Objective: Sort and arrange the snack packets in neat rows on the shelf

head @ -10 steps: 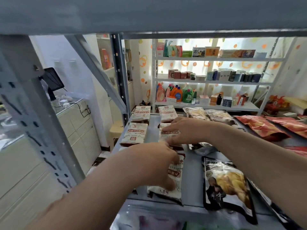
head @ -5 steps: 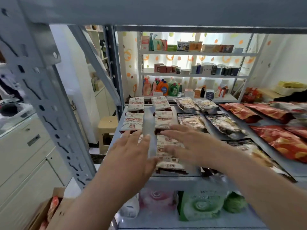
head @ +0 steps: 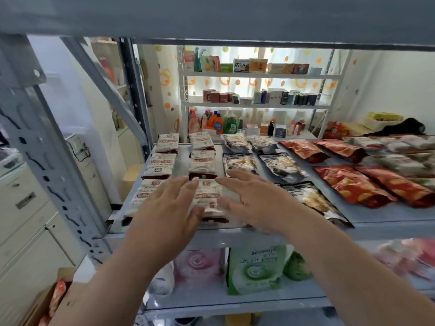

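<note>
White-and-maroon snack packets [head: 162, 164] lie in two rows on the left of the grey metal shelf [head: 388, 217]. My left hand [head: 167, 208] hovers with straight fingers over the front-left packet [head: 146, 192], partly hiding it. My right hand [head: 254, 198] is spread flat beside the front packet of the second row [head: 209, 196], which shows between my two hands. Neither hand holds anything. Dark clear-window packets [head: 280, 168] fill the middle rows, and red foil packets [head: 353, 184] lie to the right.
Grey perforated uprights [head: 44, 175] frame the shelf on the left, with a deck overhead. Below are green and pink refill bags [head: 254, 269]. A cardboard box [head: 44, 300] sits at bottom left. A white rack of bottles and boxes [head: 254, 102] stands behind.
The view has pulled back and down from the shelf. My hands came off the white packets they were pressing and now hover open above the front ones.
</note>
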A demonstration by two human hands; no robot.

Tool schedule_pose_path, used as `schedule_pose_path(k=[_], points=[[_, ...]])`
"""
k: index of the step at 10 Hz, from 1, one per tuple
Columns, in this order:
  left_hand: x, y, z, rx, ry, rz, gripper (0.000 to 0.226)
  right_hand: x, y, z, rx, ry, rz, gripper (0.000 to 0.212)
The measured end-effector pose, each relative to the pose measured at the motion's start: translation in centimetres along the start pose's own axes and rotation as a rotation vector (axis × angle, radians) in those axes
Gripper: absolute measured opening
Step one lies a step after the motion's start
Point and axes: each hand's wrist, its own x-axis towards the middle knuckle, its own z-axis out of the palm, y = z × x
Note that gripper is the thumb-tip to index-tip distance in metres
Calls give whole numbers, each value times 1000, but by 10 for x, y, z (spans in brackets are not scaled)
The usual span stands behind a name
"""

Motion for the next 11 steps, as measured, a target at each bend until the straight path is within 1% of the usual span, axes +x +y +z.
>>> schedule_pose_path(k=[1, 2, 3, 4, 6, 8, 9, 10, 11], points=[[4, 46, 11, 58, 79, 167, 66, -34, 49, -2, -23, 101, 117, 56], [10, 96, 27, 72, 92, 317, 60, -70, 95, 1, -45, 117, 233, 53], [21, 132, 47, 78, -60, 314, 67, -90, 120, 4, -52, -6, 269, 56], [31, 148, 59, 106, -159, 244, 67, -97, 128, 5, 4, -43, 258, 58], [29, 154, 70, 127, -101, 102, 58, -101, 131, 9, 13, -24, 234, 59], [26, 160, 70, 203, -69, 80, 52, -100, 132, 9, -2, -20, 218, 58], [24, 164, 67, 232, -66, 71, 53, -98, 136, 9, 1, -29, 228, 60], [23, 166, 65, 259, -81, 72, 57, -99, 137, 9, 6, -6, 219, 66], [17, 169, 57, 272, -68, 83, 65, -129, 141, -9, 97, 167, 144, 61]])
